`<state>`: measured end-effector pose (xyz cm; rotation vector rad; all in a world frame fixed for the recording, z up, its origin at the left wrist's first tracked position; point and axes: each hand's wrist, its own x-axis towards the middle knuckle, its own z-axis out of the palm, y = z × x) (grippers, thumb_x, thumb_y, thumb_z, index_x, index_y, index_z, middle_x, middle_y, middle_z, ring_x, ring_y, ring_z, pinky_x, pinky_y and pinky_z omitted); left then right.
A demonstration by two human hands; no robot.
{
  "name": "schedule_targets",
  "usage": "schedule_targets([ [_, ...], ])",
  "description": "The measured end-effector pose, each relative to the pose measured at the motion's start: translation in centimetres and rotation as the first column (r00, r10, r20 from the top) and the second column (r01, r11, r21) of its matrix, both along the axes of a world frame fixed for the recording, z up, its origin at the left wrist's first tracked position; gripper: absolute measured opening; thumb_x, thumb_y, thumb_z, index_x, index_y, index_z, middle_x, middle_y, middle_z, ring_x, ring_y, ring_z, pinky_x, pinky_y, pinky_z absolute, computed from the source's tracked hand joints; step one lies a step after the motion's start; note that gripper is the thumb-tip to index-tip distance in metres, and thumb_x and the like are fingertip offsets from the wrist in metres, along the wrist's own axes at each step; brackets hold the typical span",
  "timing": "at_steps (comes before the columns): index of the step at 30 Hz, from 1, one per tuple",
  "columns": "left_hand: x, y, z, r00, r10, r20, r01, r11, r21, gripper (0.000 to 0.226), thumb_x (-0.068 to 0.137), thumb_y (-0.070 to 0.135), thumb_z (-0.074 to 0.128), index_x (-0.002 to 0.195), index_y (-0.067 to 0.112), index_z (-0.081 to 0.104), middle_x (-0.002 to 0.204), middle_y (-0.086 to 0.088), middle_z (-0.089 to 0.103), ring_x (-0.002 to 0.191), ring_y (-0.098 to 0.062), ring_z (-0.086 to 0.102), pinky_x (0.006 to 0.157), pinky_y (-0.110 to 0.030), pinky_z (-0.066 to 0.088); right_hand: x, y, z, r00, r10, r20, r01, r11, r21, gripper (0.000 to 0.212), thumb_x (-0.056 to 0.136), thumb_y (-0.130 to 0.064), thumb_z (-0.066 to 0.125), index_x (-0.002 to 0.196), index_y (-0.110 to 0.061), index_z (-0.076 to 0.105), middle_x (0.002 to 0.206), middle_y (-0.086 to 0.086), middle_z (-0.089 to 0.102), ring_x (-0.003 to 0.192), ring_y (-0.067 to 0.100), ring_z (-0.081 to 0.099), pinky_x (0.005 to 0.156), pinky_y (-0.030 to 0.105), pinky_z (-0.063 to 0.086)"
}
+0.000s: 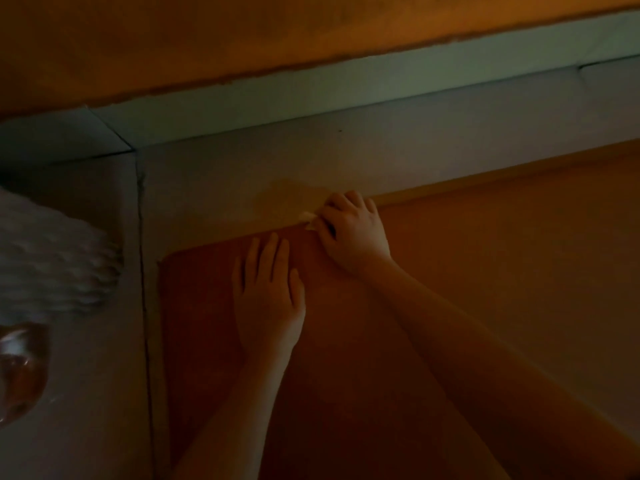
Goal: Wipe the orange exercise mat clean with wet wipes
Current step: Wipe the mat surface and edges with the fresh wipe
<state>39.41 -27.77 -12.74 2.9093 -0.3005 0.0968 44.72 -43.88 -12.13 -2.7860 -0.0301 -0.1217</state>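
Note:
The orange exercise mat [485, 271] lies on a grey tiled floor and fills the lower right of the dim head view. My left hand [268, 292] lies flat on the mat near its far left corner, fingers straight. My right hand [349, 230] is at the mat's far edge with its fingers curled round a small white wet wipe [309, 220]. Only a bit of the wipe shows past the fingers. A damp patch marks the floor just beyond that hand.
A grey skirting board [381, 84] runs along the orange wall [207, 39] at the back. At the left lie a pale ribbed cloth-like thing [52, 258] and a shiny brownish object [20, 368] at the frame's edge. Grey floor tiles [86, 393] border the mat's left side.

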Motion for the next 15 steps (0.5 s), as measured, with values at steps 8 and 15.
schedule_targets([
  [8, 0.1, -0.2, 0.2, 0.999, -0.046, 0.028, 0.046, 0.999, -0.008, 0.052, 0.096, 0.032, 0.027, 0.134, 0.008, 0.053, 0.143, -0.009, 0.049, 0.137, -0.03, 0.038, 0.113, -0.052, 0.026, 0.1, -1.4, 1.1, 0.998, -0.001, -0.058, -0.004, 0.996, -0.085, 0.034, 0.1, -0.031, 0.04, 0.114, -0.017, 0.068, 0.124, -0.001, 0.058, 0.12, 0.022, 0.042, 0.098, 0.034, 0.026],
  [15, 0.1, -0.2, -0.1, 0.981, -0.18, 0.074, 0.181, 0.984, 0.003, 0.049, 0.096, 0.03, 0.03, 0.129, 0.008, 0.058, 0.138, -0.009, 0.055, 0.132, -0.031, 0.046, 0.109, -0.052, 0.035, -0.6, -7.0, 1.3, 0.961, -0.261, -0.09, 0.247, 0.958, -0.143, 0.032, 0.098, -0.028, 0.042, 0.11, -0.014, 0.069, 0.124, 0.002, 0.058, 0.121, 0.025, 0.04, 0.1, 0.039, 0.027],
])
